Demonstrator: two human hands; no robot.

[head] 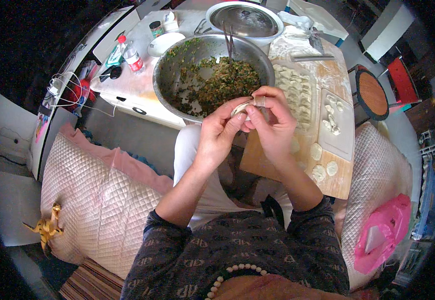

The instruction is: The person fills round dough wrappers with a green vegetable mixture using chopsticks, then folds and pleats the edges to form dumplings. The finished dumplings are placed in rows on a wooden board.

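My left hand (221, 131) and my right hand (273, 123) meet at the near rim of a large steel bowl (159, 90), pinching one folded dumpling (241, 109) between thumbs and fingers. Minced filling with greens (236, 80) lies in the bowl, and chopsticks (229, 45) stand in it. Right of the bowl, a tray holds rows of dumplings (294, 93). Round dough wrappers (316, 152) lie on the wooden board (262, 159). Small dough pieces (331, 123) rest on a white plastic board (339, 144).
Behind the bowl stands a lidded basin (245, 18). A plastic bottle (133, 58), a white plate (165, 43) and a jar (156, 29) are at the left. A metal rod (312, 58) lies on the floured board. A stool (372, 93) stands at the right.
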